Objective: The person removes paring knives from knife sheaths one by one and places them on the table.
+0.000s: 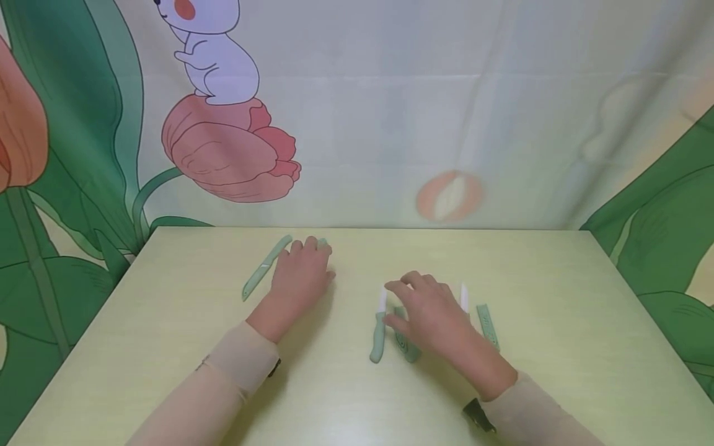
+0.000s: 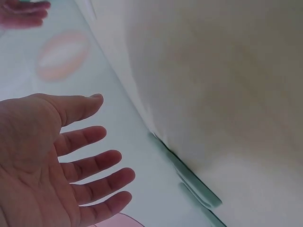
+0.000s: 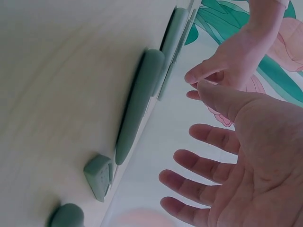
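My left hand (image 1: 301,272) hovers at the back left of the table, fingers loosely spread and nothing in the palm. Beside it lies a green knife (image 1: 266,266) in its sheath, and a green tip (image 1: 322,241) of something else peeks out past the fingers. My right hand (image 1: 432,313), relaxed and holding nothing, is over the middle right. Under its thumb side are a green-handled knife (image 1: 377,341) with a bare white blade and a green sheath (image 1: 409,351). Another white blade (image 1: 464,297) shows behind this hand, its handle hidden. Farther right lies a green patterned strip (image 1: 488,325).
The pale wooden table (image 1: 167,371) ends at the back against a printed curtain (image 1: 362,124) with flowers and a white animal. In the right wrist view, a green block-like piece (image 3: 99,175) and a long rounded green piece (image 3: 137,109) lie on the tabletop.
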A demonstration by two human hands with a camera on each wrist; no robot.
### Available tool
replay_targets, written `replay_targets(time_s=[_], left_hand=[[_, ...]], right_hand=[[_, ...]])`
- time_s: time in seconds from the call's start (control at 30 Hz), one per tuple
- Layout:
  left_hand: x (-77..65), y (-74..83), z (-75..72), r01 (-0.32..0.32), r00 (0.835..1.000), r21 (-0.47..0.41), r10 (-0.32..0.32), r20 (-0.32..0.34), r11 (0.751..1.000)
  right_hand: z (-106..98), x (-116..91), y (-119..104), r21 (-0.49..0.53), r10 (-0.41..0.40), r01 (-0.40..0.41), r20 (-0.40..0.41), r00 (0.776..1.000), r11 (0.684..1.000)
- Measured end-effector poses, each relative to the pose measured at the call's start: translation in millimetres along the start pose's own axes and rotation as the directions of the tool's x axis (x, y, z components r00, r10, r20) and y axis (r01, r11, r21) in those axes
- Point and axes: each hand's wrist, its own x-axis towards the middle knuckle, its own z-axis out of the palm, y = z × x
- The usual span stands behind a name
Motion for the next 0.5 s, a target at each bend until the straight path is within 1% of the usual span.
replay_targets(time_s=[0.1,0.27,0.5], left_hand=[[8.8,-9.1,2.3,0.025,0.999,-0.011,-0.025,0.024,1.000],[23.1,-21.6,7.6,0.064,0.997,-0.040,-0.063,0.036,0.997],[39.5,-30.4,11.7,0.082,0.994,-0.025,-0.080,0.069,0.996]], right_hand=[[0.3,1.2,-0.8,-0.013,-0.009,0.010,0.008,1.000,1.000],[-0.5,2.5,-2.0,-0.019,-0.015,0.015,0.012,1.000,1.000],[-2.4,4.0,-3.7,0.000,-0.008,0.008,0.029,1.000,1.000]])
